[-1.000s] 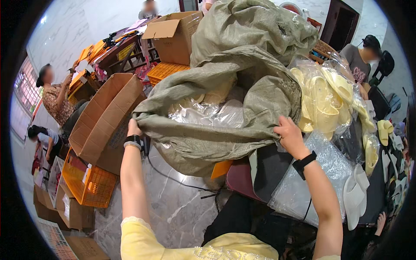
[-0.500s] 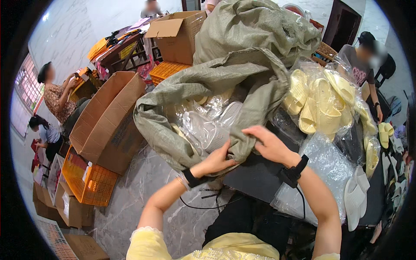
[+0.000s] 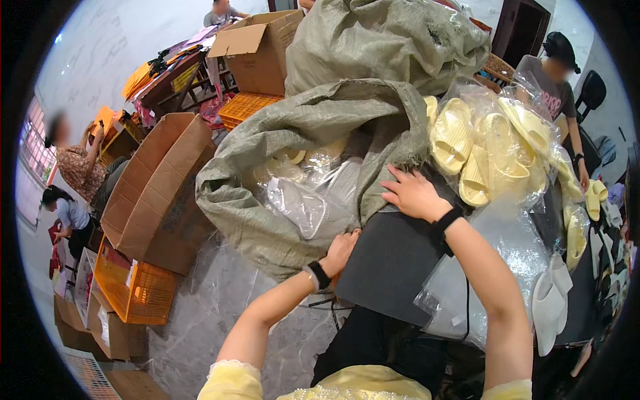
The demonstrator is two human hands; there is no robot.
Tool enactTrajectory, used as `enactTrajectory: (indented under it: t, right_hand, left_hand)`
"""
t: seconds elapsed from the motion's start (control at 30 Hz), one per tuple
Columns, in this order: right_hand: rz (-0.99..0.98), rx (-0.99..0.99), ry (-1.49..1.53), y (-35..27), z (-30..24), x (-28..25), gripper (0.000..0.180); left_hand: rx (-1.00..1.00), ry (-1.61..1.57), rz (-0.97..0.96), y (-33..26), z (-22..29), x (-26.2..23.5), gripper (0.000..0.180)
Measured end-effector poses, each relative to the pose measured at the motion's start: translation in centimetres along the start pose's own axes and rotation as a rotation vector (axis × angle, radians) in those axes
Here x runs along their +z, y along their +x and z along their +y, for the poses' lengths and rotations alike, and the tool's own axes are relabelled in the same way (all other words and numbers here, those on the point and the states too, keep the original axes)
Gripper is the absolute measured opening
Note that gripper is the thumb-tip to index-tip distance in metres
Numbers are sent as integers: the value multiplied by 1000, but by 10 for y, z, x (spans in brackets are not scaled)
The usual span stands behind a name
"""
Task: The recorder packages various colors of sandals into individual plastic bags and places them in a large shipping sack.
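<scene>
1. The left hand [image 3: 341, 250] has dropped lower, fingers curled onto the crinkly clear plastic bags [image 3: 313, 203].
2. The right hand [image 3: 412, 193], fingers spread, presses the coarse woven grey-green sack [image 3: 267, 143] lying open on the dark table [image 3: 390, 263].

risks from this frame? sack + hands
1. The grey-green sack lies tilted, mouth open toward the floor; its bagged slippers could slide out.
2. The left hand grips thin clear plastic, which may tear.
3. The right hand rests beside the bagged yellow slippers; a nudge might topple that pile.

Coarse matt woven sack [image 3: 280, 153], glossy clear plastic bags [image 3: 313, 200], smooth foam-like yellow slippers [image 3: 467, 140], matt cardboard box [image 3: 157, 193].
</scene>
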State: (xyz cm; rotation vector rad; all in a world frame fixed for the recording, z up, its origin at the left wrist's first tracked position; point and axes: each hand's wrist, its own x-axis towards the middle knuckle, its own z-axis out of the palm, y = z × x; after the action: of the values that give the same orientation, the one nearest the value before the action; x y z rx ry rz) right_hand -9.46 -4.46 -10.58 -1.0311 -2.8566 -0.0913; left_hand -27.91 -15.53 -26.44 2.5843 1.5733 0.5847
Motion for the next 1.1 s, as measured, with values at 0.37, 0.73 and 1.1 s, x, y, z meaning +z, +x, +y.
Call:
enactTrajectory:
  t: [0.37,0.73,1.1]
  right_hand:
    - [147,20,-101,3,8,37,36]
    - [62,-140,-169,10,-7,26,31]
    - [50,-34,-95,-10,3,22,47]
  left_hand:
    - [18,169,-333,120,4,-186,24]
    - [-316,-186,500,340,-91,-83,48]
    - [-201,-964,-113,390,-109,3,49]
